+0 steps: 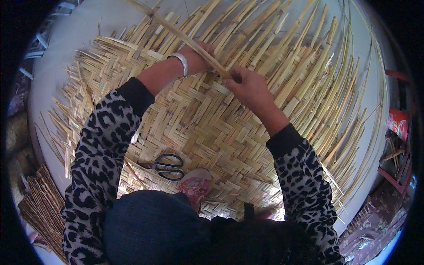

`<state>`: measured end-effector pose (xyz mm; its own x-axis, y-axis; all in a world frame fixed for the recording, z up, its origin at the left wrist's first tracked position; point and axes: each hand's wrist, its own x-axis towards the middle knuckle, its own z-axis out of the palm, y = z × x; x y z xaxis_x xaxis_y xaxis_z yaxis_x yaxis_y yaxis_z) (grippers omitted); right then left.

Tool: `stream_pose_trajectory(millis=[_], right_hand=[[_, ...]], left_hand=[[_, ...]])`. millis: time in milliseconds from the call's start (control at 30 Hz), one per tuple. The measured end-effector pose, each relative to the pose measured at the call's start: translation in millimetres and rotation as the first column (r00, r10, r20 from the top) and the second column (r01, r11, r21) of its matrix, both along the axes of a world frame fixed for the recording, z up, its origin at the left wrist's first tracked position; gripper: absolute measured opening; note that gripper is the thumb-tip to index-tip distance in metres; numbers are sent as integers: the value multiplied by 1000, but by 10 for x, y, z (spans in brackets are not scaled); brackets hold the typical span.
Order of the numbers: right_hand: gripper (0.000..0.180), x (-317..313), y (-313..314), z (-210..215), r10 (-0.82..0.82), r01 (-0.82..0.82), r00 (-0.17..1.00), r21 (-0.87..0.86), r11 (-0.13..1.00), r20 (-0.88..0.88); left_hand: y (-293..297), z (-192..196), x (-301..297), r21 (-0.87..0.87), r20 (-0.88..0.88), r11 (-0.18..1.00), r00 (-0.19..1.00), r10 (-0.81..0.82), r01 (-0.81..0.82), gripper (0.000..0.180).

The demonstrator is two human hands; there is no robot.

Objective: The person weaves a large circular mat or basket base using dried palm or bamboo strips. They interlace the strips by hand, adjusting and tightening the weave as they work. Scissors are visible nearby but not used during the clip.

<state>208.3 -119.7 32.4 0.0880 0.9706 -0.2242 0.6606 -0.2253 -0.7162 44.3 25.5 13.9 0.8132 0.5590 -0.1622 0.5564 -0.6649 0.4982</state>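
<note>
A long, flattened reed strip [176, 33] slants from the upper left down to my right hand [251, 88], which pinches its near end between thumb and fingers. My left hand [198, 58], with a silver bangle [182, 65] at the wrist, is closed at the same strip, a little farther along. The strip crosses over this hand, and its fingertips are hidden. Both hands are above a large woven reed mat [176, 112] in a herringbone pattern. Loose strip ends fan out along its far and right edges.
Black-handled scissors [169, 167] lie on the mat by my patterned shoe [195, 183]. Brown stalks [42, 207] are bundled at the lower left. A red-framed seat [399, 181] stands at the right, near a patterned cloth [375, 221]. Pale floor [53, 84] surrounds the mat.
</note>
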Motion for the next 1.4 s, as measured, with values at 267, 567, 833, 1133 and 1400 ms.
stream_pose_trajectory(millis=[267,567,833,1133,1400], right_hand=[[27,-44,-65,-86,-23,25,999,41,999,-49],[27,-74,-114,-70,-22,26,997,59,998,-72],[29,-68,-117,-17,4,-2,999,36,999,-51],[31,-72,-148,-11,5,-1,994,38,999,-107],[33,-92,-157,-85,6,-1,995,58,998,-98]], left_hand=[[5,-56,-8,-20,-68,999,997,-45,43,26],[135,3,-115,-321,22,938,991,-133,133,21],[90,-32,-139,-257,-13,964,998,-68,63,14],[-28,-37,-78,-386,108,921,994,-8,50,18],[-28,-185,-84,-129,105,991,993,45,-31,12]])
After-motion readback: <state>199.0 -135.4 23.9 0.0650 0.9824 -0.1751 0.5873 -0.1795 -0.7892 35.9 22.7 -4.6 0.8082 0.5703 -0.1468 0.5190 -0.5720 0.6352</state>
